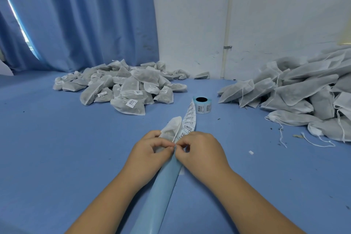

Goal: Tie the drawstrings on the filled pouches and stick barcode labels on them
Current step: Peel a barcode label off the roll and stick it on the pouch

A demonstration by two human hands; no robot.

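Pouch (171, 126): centre frame, beside the label strip (190, 119).
Left hand (152, 150): fingers curled, pinching the drawstring (175, 136).
Right hand (199, 150): fingers curled, pinching it too.

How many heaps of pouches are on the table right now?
2: a labelled heap far left by the curtain, an unlabelled heap at right. More may lie outside the view.

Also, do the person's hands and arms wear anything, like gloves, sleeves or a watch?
No. The left hand and right hand are bare, no gloves, no rings showing. The left forearm and right forearm are bare to the picture's lower edge: no sleeves, watch or bracelet.
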